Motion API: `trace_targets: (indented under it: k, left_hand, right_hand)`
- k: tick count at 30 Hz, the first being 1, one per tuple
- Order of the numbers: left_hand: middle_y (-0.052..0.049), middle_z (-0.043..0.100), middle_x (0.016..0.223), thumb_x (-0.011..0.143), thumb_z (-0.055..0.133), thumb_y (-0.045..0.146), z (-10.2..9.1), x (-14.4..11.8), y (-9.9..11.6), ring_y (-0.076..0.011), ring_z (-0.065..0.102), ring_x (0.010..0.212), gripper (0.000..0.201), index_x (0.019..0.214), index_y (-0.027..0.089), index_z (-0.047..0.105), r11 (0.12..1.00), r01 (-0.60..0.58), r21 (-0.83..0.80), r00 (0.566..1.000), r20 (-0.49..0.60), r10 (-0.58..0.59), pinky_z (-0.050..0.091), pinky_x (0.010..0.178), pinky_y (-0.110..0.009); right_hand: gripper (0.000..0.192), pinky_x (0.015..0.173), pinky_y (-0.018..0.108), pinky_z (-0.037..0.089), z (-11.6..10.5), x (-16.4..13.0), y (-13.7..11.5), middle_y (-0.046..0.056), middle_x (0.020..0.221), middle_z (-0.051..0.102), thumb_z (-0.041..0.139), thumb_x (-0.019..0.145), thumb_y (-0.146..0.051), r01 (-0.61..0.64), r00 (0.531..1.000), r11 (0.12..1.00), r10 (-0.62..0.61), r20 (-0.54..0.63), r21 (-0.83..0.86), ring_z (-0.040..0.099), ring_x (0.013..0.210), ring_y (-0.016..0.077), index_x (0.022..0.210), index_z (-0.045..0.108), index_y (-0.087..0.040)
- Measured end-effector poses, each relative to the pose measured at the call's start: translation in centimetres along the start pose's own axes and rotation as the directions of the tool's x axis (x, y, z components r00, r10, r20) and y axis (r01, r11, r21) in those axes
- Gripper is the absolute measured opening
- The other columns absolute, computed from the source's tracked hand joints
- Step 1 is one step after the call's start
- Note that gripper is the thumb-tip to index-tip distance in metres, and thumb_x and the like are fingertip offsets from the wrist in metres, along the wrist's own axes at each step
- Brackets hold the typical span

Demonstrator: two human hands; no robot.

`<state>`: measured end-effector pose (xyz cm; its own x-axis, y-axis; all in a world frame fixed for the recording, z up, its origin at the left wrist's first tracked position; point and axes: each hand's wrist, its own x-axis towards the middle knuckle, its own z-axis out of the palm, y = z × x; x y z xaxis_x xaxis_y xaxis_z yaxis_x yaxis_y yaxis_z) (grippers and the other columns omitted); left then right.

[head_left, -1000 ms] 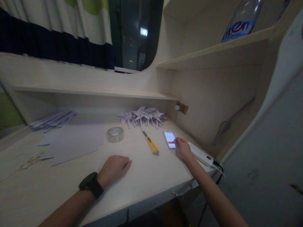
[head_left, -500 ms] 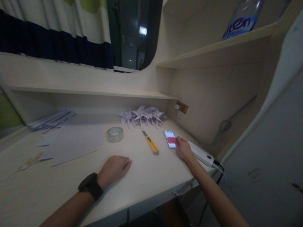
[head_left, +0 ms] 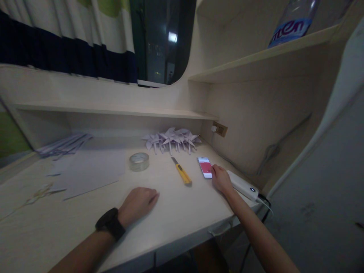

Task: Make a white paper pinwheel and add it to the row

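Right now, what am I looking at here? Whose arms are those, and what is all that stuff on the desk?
The picture comes from a camera worn on a person's head, looking down at their own two arms. There is no machine here, just bare hands.

The left hand, with a black watch on its wrist, lies flat on the pale wooden desk and holds nothing. The right hand reaches to a lit phone and touches its near edge. A white power bank lies just beside that hand.

Also on the desk are a yellow box cutter, a roll of clear tape, sheets of paper, and at the back a bunch of folded paper pinwheels. A bottle stands on the shelf above.
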<state>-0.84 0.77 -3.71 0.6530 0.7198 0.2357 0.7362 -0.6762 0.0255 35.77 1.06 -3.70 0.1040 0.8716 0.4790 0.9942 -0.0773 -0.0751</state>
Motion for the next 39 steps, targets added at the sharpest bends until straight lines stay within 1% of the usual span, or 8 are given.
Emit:
trace_targets:
  k: [10, 15, 20, 26, 32, 39]
  left_hand:
    - [-0.006, 0.064, 0.068, 0.095, 0.024, 0.036, -0.28, 0.04, 0.15, -0.0176, 0.059, 0.065, 0.047, 0.069, 0.017, 0.058, 1.000, 0.015, -0.002, 1.000, 0.010, -0.015, 0.037, 0.062, -0.030]
    - [-0.006, 0.064, 0.068, 0.095, 0.024, 0.035, -0.56, -0.01, 0.27, -0.0179, 0.059, 0.064, 0.047, 0.069, 0.017, 0.059, 1.000, -0.004, -0.021, 1.000, 0.011, 0.004, 0.038, 0.062, -0.030]
    - [-0.007, 0.064, 0.067, 0.095, 0.025, 0.036, -0.50, 0.06, 0.34, -0.0175, 0.058, 0.063, 0.048, 0.068, 0.017, 0.060, 0.999, 0.020, -0.030, 1.000, 0.004, -0.020, 0.038, 0.062, -0.030]
    - [-0.006, 0.064, 0.068, 0.095, 0.024, 0.035, -0.40, 0.06, 0.25, -0.0179, 0.058, 0.064, 0.047, 0.069, 0.017, 0.059, 1.000, 0.010, -0.022, 1.000, 0.015, -0.009, 0.037, 0.062, -0.030]
    - [-0.006, 0.064, 0.067, 0.095, 0.024, 0.035, -0.24, 0.08, 0.21, -0.0182, 0.058, 0.062, 0.047, 0.068, 0.017, 0.058, 1.000, 0.011, -0.007, 1.000, 0.008, -0.011, 0.036, 0.060, -0.030]
    - [-0.006, 0.064, 0.067, 0.095, 0.023, 0.035, -0.39, 0.04, 0.34, -0.0173, 0.057, 0.063, 0.048, 0.069, 0.017, 0.059, 1.000, 0.009, -0.025, 1.000, 0.006, -0.009, 0.038, 0.063, -0.030]
  right_hand:
    - [0.024, 0.067, 0.025, 0.030, -0.35, 0.00, -0.21, 0.007, 0.082, 0.065, 0.033, 0.096, -0.025, -0.014, 1.000, 1.000, 0.014, 0.011, 0.008, 0.057, 0.076, 0.0172, 0.091, 0.056, -0.016]
    - [0.025, 0.068, 0.025, 0.031, -0.30, -0.01, -0.24, 0.008, 0.083, 0.065, 0.034, 0.096, -0.025, -0.029, 0.999, 1.000, 0.029, 0.023, -0.002, 0.057, 0.078, 0.0180, 0.092, 0.056, -0.016]
    - [0.025, 0.067, 0.025, 0.031, -0.21, -0.04, -0.20, 0.008, 0.083, 0.065, 0.033, 0.096, -0.025, -0.028, 0.999, 1.000, 0.028, 0.018, -0.008, 0.057, 0.077, 0.0177, 0.091, 0.056, -0.016]
    - [0.025, 0.067, 0.025, 0.031, -0.08, 0.04, -0.14, 0.007, 0.081, 0.065, 0.033, 0.096, -0.025, -0.020, 1.000, 1.000, 0.020, 0.018, -0.009, 0.057, 0.076, 0.0172, 0.089, 0.055, -0.016]
    - [0.022, 0.067, 0.025, 0.031, -0.09, 0.06, -0.15, 0.007, 0.084, 0.065, 0.035, 0.096, -0.025, -0.016, 1.000, 1.000, 0.016, 0.015, -0.005, 0.058, 0.076, 0.0168, 0.092, 0.055, -0.016]
    - [0.023, 0.066, 0.025, 0.031, -0.08, 0.02, -0.12, 0.007, 0.083, 0.065, 0.035, 0.096, -0.025, -0.016, 1.000, 1.000, 0.016, 0.004, -0.011, 0.058, 0.075, 0.0171, 0.091, 0.056, -0.016]
